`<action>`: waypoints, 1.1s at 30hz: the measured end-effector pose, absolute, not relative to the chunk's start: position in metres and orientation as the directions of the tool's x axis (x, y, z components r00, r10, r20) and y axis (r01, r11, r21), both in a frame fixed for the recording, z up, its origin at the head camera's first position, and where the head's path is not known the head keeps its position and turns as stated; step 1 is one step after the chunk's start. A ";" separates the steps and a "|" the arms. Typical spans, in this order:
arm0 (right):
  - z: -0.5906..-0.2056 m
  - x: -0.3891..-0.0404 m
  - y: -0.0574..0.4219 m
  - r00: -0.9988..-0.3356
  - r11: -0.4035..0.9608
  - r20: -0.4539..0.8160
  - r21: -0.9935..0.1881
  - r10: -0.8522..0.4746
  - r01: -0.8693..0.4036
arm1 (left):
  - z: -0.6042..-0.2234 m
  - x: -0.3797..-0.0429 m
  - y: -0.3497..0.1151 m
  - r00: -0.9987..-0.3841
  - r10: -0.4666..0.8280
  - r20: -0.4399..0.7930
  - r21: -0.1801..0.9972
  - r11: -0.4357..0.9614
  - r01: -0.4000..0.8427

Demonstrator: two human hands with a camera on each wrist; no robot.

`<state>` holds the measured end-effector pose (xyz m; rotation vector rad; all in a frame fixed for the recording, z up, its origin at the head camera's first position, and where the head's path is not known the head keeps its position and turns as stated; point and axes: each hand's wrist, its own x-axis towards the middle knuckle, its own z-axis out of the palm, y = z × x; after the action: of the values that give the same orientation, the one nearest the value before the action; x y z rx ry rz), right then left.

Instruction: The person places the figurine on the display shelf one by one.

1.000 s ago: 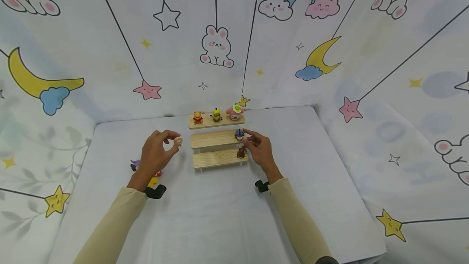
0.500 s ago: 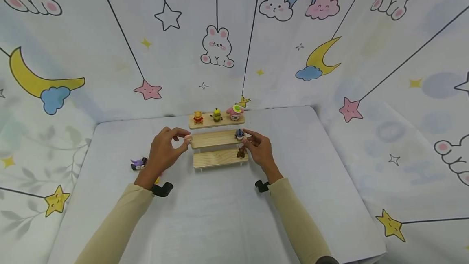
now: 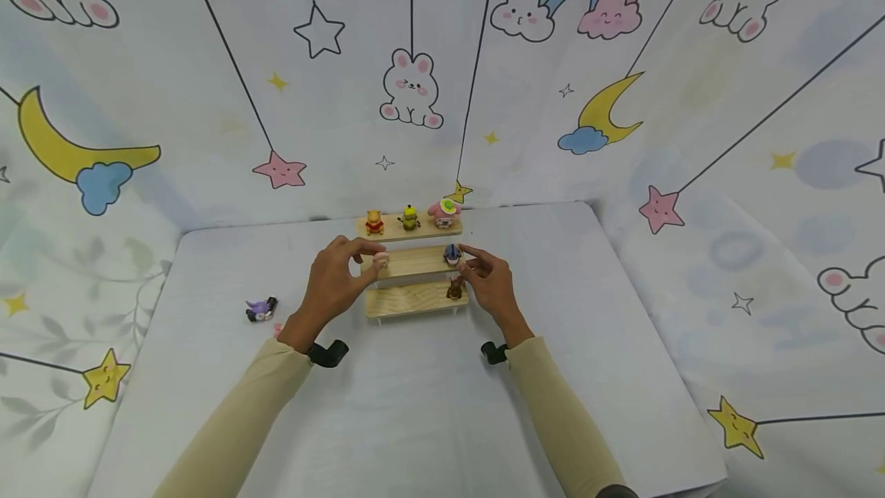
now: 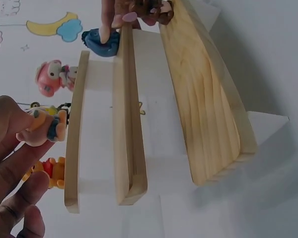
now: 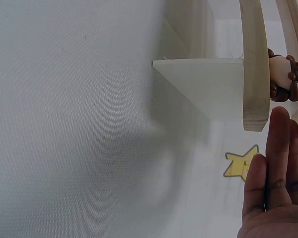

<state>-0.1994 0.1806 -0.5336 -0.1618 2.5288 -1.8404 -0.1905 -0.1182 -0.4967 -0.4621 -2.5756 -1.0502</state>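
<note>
In the head view my left hand [image 3: 333, 279] pinches a small peach figurine [image 4: 42, 130] with blue on its lower body between thumb and fingers. It overlaps the left end of the wooden middle tier [image 3: 415, 261] of a three-tier display stand. My right hand [image 3: 492, 283] is at that tier's right end, thumb and index finger about a blue donkey figurine [image 3: 452, 253]. The left wrist view shows a fingertip on the donkey; the other right-hand fingers extend straight in the right wrist view. A brown figurine [image 3: 455, 288] stands on the lowest tier, just below.
On the top tier stand a yellow bear in red [image 3: 374, 222], a green-and-yellow figurine [image 3: 409, 217] and a pink one [image 3: 445, 213]. A purple figurine [image 3: 261, 310] lies on the white-covered table [image 3: 429, 406], near a pink piece [image 3: 278, 329] partly behind the left wrist.
My left hand has carried the peach figurine rightward, from beside the stand to the middle tier's left end. The right hand has stayed at the donkey figurine.
</note>
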 end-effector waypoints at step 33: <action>-0.536 -0.201 0.182 -0.995 0.288 0.054 -0.955 -0.089 -0.078 | -0.513 -0.208 -0.066 -0.903 0.266 0.337 0.649 0.629 0.427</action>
<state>-0.2007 0.1822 -0.5363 -0.1627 2.5131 -1.8617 -0.2075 -0.0663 -0.5134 -0.5701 -2.6425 -1.1344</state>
